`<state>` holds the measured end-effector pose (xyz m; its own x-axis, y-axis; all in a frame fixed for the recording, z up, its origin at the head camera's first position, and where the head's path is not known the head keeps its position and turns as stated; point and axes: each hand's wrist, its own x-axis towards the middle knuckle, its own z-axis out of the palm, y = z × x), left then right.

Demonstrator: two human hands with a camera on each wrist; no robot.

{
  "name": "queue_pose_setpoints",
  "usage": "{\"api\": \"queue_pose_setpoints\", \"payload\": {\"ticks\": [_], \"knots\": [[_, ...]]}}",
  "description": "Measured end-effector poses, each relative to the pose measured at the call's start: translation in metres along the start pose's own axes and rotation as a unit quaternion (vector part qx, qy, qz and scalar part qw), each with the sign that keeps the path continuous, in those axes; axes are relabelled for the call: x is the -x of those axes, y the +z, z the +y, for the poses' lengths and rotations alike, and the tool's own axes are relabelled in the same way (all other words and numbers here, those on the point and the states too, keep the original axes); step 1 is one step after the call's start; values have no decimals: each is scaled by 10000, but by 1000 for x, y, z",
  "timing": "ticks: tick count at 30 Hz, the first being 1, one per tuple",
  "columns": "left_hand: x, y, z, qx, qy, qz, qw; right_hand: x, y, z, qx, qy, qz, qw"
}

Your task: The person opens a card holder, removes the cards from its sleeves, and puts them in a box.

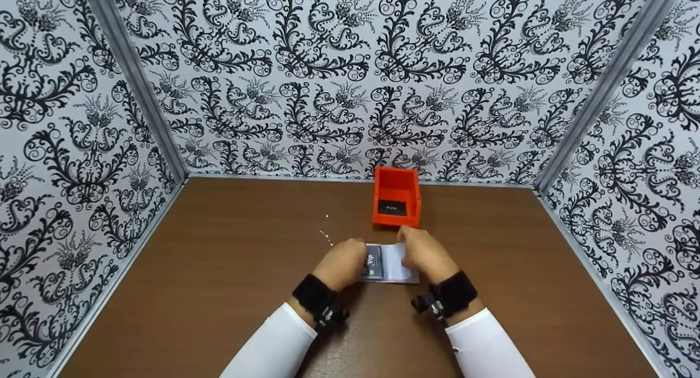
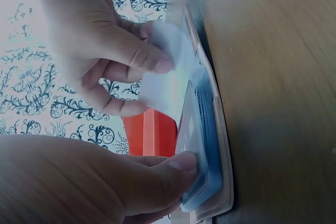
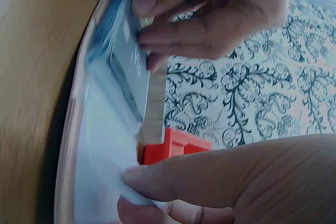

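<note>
An open card holder with clear plastic sleeves lies on the table, its pale cover showing edge-on in both wrist views. On its left side a stack of sleeves has a dark card with light print on top. My left hand holds that stack at its outer edge, thumb on top. A translucent sleeve page on the right side is lifted and bent, and my right hand pinches its edge between thumb and fingers.
Just behind the card holder stands an orange bin with a black card inside. Brown wooden table spreads around, bounded by patterned walls at the back and both sides. Small bright specks show left of the bin.
</note>
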<state>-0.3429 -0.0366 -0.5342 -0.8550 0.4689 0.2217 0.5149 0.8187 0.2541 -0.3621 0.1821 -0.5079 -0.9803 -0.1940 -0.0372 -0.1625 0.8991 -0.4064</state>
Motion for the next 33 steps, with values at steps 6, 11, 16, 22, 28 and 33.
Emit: {"api": "queue_pose_setpoints", "payload": {"ticks": [6,11,16,22,28,33], "knots": [[0,0,1,-86,-41,-1,10000,-3,0,10,-224,222,-411,9987],[0,0,1,-185,-112,-24,9998,-3,0,12,-328,362,-558,9972],[2,0,1,-328,-11,79,9994,-2,0,14,-250,299,-451,9982],[4,2,-1,-599,220,316,9975,0,-2,16,-97,164,-283,9994],[4,1,-1,-613,123,284,9976,1,-5,16,150,24,-245,9996],[4,1,0,-680,36,239,9974,1,-7,11,97,-144,-108,9998]]}}
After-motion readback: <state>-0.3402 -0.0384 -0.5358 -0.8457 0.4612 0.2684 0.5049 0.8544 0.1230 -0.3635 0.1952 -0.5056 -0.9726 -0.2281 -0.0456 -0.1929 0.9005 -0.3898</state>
